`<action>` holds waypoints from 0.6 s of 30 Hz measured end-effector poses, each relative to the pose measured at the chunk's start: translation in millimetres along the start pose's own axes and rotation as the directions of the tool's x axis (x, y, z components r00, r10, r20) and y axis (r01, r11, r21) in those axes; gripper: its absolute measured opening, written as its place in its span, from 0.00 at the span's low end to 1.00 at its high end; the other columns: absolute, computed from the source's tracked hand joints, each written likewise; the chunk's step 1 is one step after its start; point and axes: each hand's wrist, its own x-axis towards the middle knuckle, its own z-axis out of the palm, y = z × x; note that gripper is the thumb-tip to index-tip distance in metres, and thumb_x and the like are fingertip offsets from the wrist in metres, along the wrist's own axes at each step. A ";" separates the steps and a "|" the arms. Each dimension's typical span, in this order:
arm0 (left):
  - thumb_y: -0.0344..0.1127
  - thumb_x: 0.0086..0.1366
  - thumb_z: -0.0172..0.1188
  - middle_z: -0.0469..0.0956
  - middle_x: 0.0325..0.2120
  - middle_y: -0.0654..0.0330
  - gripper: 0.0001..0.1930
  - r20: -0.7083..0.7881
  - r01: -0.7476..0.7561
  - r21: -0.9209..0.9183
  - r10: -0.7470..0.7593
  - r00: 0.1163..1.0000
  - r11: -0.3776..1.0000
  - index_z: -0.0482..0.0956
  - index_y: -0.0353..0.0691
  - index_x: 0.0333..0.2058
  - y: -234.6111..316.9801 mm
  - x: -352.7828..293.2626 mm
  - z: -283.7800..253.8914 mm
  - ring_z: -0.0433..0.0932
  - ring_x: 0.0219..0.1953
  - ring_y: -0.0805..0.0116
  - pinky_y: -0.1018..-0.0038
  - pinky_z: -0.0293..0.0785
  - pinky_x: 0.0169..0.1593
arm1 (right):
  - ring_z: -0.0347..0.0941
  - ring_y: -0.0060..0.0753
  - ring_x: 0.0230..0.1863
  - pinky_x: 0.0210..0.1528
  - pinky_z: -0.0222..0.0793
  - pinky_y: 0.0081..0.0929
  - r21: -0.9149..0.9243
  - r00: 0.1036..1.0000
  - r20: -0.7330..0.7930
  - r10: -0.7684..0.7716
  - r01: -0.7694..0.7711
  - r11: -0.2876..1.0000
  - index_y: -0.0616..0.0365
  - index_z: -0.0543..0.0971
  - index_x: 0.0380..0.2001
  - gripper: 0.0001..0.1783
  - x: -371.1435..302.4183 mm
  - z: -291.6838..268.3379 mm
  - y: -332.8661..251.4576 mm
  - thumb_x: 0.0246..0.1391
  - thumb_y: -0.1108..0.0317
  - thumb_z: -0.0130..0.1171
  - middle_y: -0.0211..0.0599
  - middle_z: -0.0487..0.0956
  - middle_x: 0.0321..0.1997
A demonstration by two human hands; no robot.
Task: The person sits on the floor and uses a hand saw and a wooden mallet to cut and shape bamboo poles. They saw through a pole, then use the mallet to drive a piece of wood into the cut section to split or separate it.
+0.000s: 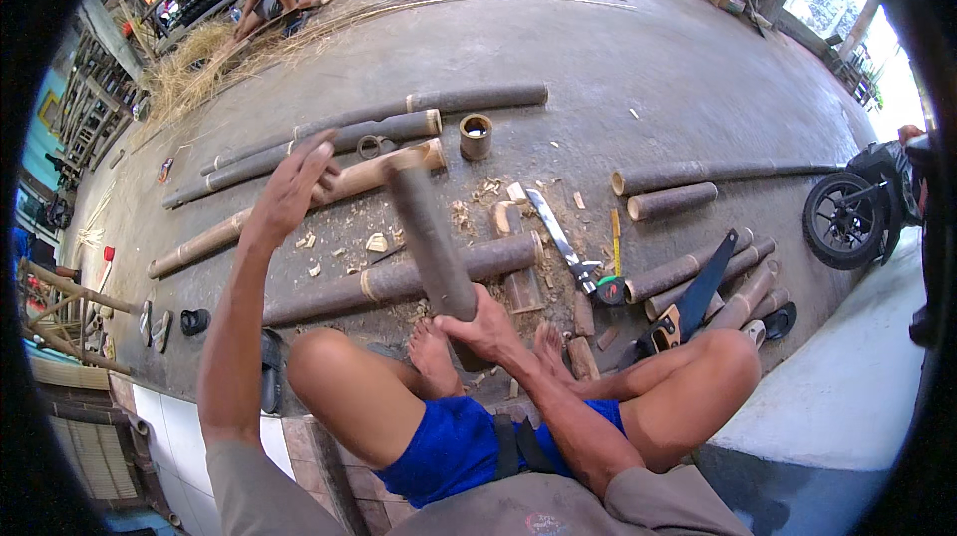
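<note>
We see the L arm bent up fr. the lower L, forearm rising steeply, w/ the L hand (294, 182) lifted at about tube-top height on the L side. It's a bit blurred, but fingers look extended & loosely open, released; whether they brush the pale bamboo pole (214, 232) behind, we can't tell.

The R arm comes in fr. the near R, forearm slanting far & L across the lap. Its R hand (483, 322) is clenched round the lower part of a dark bamboo tube (431, 232), fingers wrapped on it. We see that tube tilted, top end leaning far & L, in front of a thick bamboo pole (399, 282); its low end is betw. the feet, floor contact unclear.

Just R of the tube we've a wood block (520, 287), then a wide-bladed knife (558, 232) & a tape measure (613, 289) w/ some yellow tape out. Farther R, a handsaw (703, 282) lies over short bamboo pcs. (738, 302). Chips (377, 242) litter the floor (688, 67) nearby.
</note>
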 end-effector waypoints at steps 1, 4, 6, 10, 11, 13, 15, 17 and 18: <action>0.56 0.78 0.47 0.80 0.41 0.56 0.29 0.013 -0.001 0.040 0.001 1.000 0.999 0.70 0.41 0.66 4.1 10.5 2.7 0.77 0.42 0.71 0.73 0.76 0.44 | 0.81 0.47 0.48 0.51 0.75 0.41 0.178 0.998 0.002 0.064 -0.064 0.982 0.66 0.74 0.56 0.40 -6.2 -3.3 3.2 0.47 0.48 0.73 0.51 0.83 0.48; 0.55 0.76 0.50 0.81 0.52 0.48 0.29 0.191 -0.127 0.302 0.071 0.979 0.945 0.72 0.39 0.64 1.8 36.3 19.2 0.79 0.52 0.57 0.65 0.75 0.55 | 0.79 0.37 0.45 0.50 0.75 0.35 0.437 0.953 -0.004 0.303 -0.271 0.858 0.66 0.75 0.56 0.38 -16.2 -24.5 6.3 0.49 0.50 0.73 0.43 0.82 0.47; 0.54 0.73 0.53 0.78 0.56 0.43 0.28 0.339 -0.276 0.560 0.088 0.937 0.781 0.75 0.40 0.60 -9.2 54.6 37.3 0.77 0.58 0.45 0.58 0.71 0.62 | 0.78 0.34 0.43 0.49 0.75 0.33 0.478 0.927 -0.181 0.329 -0.210 0.853 0.64 0.74 0.58 0.36 -20.6 -45.3 5.2 0.52 0.53 0.71 0.39 0.81 0.46; 0.57 0.66 0.61 0.81 0.51 0.43 0.30 0.444 -0.330 0.737 -0.055 0.894 0.590 0.77 0.40 0.57 -62.1 74.0 98.1 0.79 0.55 0.43 0.54 0.75 0.58 | 0.78 0.37 0.41 0.47 0.77 0.35 0.778 0.888 -0.187 0.419 -0.126 0.616 0.62 0.69 0.62 0.34 -33.9 -79.2 2.4 0.57 0.57 0.67 0.36 0.78 0.46; 0.58 0.65 0.62 0.80 0.53 0.42 0.31 0.453 -0.302 0.798 -0.189 0.871 0.522 0.76 0.42 0.58 -76.8 78.8 121.0 0.79 0.55 0.42 0.52 0.75 0.58 | 0.79 0.41 0.41 0.46 0.79 0.37 0.792 0.910 -0.240 0.338 -0.018 0.611 0.63 0.68 0.61 0.34 -38.4 -83.3 2.0 0.56 0.56 0.66 0.39 0.77 0.46; 0.64 0.55 0.70 0.82 0.47 0.44 0.38 0.473 -0.278 0.770 -0.220 0.853 0.575 0.78 0.42 0.54 -111.4 70.7 165.7 0.82 0.49 0.43 0.49 0.78 0.54 | 0.80 0.42 0.41 0.44 0.80 0.40 0.797 0.927 -0.209 0.310 -0.022 0.603 0.64 0.68 0.60 0.34 -51.4 -90.7 2.7 0.56 0.56 0.66 0.40 0.78 0.46; 0.65 0.53 0.71 0.80 0.51 0.45 0.42 0.517 -0.313 0.767 -0.251 0.819 0.560 0.74 0.45 0.59 -142.7 58.1 207.8 0.79 0.55 0.44 0.46 0.76 0.55 | 0.80 0.43 0.41 0.43 0.81 0.42 0.812 0.942 -0.126 0.310 -0.082 0.577 0.64 0.68 0.59 0.35 -66.6 -95.4 5.1 0.55 0.55 0.66 0.42 0.78 0.46; 0.55 0.51 0.77 0.74 0.58 0.45 0.46 0.361 -0.201 0.731 -0.120 0.925 0.652 0.67 0.50 0.67 -172.7 29.1 247.4 0.69 0.65 0.45 0.45 0.68 0.63 | 0.81 0.44 0.42 0.42 0.81 0.44 0.840 0.953 0.003 0.302 -0.166 0.517 0.65 0.68 0.58 0.35 -81.8 -98.1 9.4 0.54 0.55 0.66 0.43 0.78 0.45; 0.53 0.51 0.78 0.73 0.59 0.46 0.48 0.319 -0.187 0.740 -0.092 0.943 0.647 0.64 0.52 0.69 -186.4 16.7 261.9 0.68 0.66 0.45 0.44 0.65 0.64 | 0.81 0.44 0.42 0.43 0.81 0.43 0.791 0.931 0.013 0.365 -0.233 0.566 0.65 0.68 0.59 0.36 -88.9 -98.8 12.3 0.53 0.55 0.66 0.43 0.78 0.46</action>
